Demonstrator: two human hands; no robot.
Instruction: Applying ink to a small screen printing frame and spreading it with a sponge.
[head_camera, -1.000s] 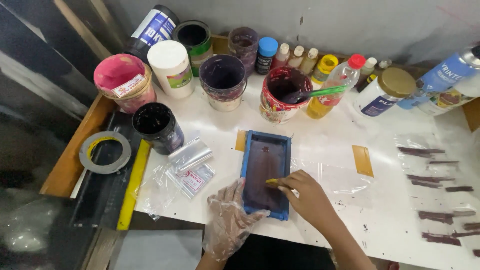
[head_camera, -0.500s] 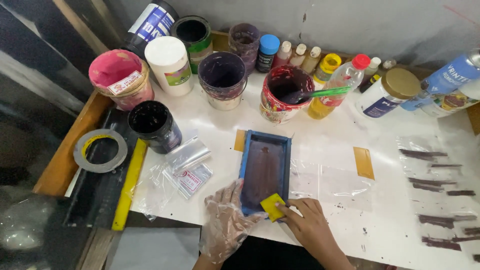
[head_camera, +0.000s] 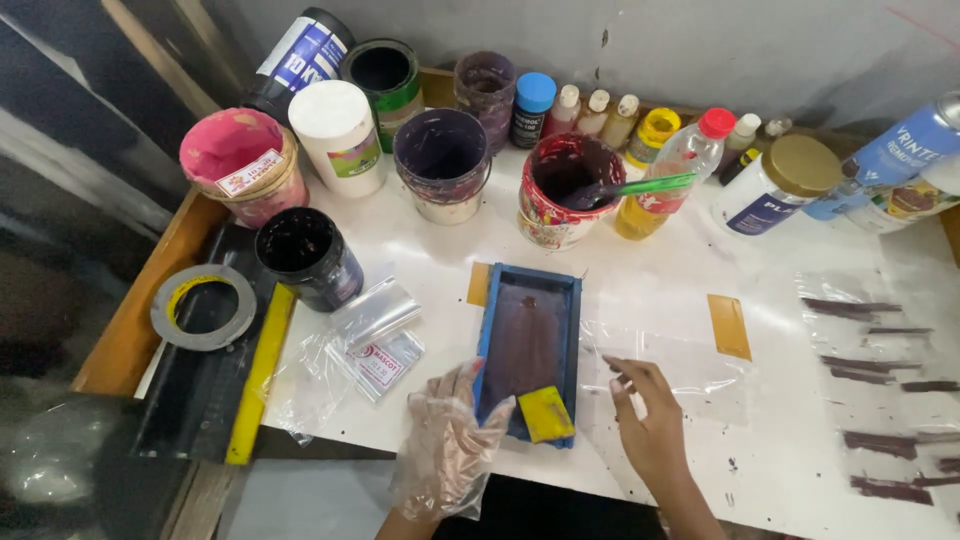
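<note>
— Since half a second ago the right hand (head_camera: 650, 425) has let go of the yellow squeegee (head_camera: 546, 414); it now lies at the frame's five o'clock corner.

— Grips?

— Right fingers loose, empty. The gloved left hand (head_camera: 450, 440) clamps the blue screen frame (head_camera: 528, 350), at six o'clock of the red ink tub (head_camera: 560, 190).

— Keep that frame pinned flat, I'd say, so nothing smears.

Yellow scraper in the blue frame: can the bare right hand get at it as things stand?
Probably yes. The yellow scraper lies loose at the near end of the blue frame, and the right hand is just beside the frame with nothing between them. The gloved left hand grips the frame's other edge, clear of that path.
</note>
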